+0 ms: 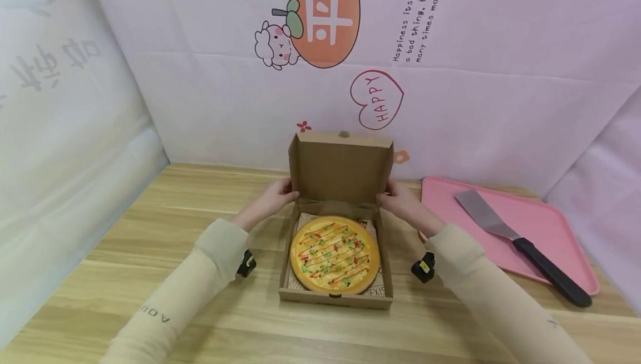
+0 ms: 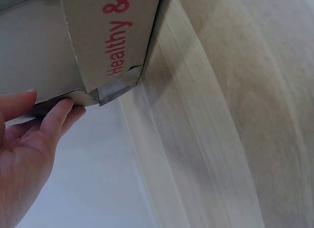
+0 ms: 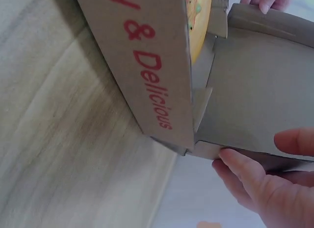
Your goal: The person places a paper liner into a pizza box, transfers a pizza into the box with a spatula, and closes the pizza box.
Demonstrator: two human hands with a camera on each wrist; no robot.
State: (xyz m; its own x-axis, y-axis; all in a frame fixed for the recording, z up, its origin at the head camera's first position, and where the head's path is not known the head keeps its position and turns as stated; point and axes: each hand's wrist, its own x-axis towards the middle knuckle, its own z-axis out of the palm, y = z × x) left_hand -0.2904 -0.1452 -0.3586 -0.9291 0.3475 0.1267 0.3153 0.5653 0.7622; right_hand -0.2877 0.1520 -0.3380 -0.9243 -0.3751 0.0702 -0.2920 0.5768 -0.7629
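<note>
A cardboard pizza box (image 1: pixel 340 300) stands on the table with its lid (image 1: pixel 343 170) raised upright at the back. Inside, a round pizza (image 1: pixel 334 254) with red sauce lines and green and red bits lies on printed paper. My left hand (image 1: pixel 272 197) pinches the lid's left side flap near the hinge, thumb inside and fingers outside in the left wrist view. On the other side my right hand (image 1: pixel 399 201) pinches the lid's right flap the same way. Red lettering shows on the box's side wall (image 3: pixel 147 76) in the right wrist view.
To the right lies a pink tray (image 1: pixel 541 225), carrying a spatula (image 1: pixel 521 241) with a black handle that juts over the tray's near edge. A printed cloth (image 1: pixel 225 102) hangs close behind the box, and more cloth borders both sides of the wooden table (image 1: pixel 220 319).
</note>
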